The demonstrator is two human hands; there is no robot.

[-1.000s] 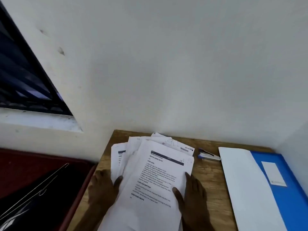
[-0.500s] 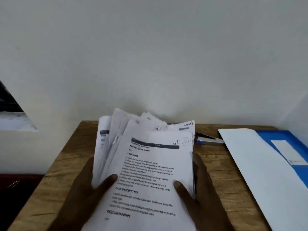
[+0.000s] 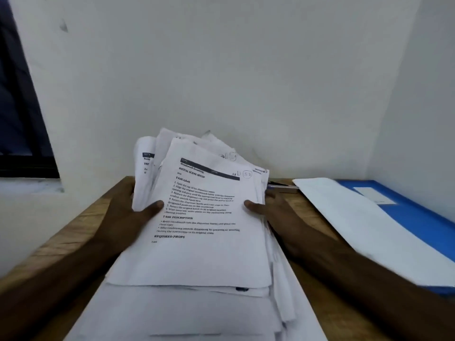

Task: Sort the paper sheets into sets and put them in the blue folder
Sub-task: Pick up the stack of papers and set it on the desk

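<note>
You are at the start of the job, as I read it: the sheets (image 3: 204,230) are one loose, unsorted stack in both your hands, and no sets are laid out on the table (image 3: 73,232).

Your left hand (image 3: 128,212) grips the stack's left edge and your right hand (image 3: 278,212) grips its right edge. Each thumb presses down on the top page. The fingers (image 3: 124,193) curl under and behind the paper, so the stack is pinched from both sides. Both forearms reach in from the near corners, palms turned inward. The far end of the stack is lifted and fans out untidily towards the wall. The near end spreads low over the table edge.

The folder (image 3: 418,217) lies flat to your right, well apart from the stack, with a white sheet (image 3: 344,217) across its left part. A stapler (image 3: 280,187) sits between the two, just beyond your right fingertips and partly hidden.

The next move likely calls for squaring the edges or setting the stack down. Then free one hand to peel pages off by heading. The fanned pages on the left look likeliest to slip, so hold that side firmly.
</note>
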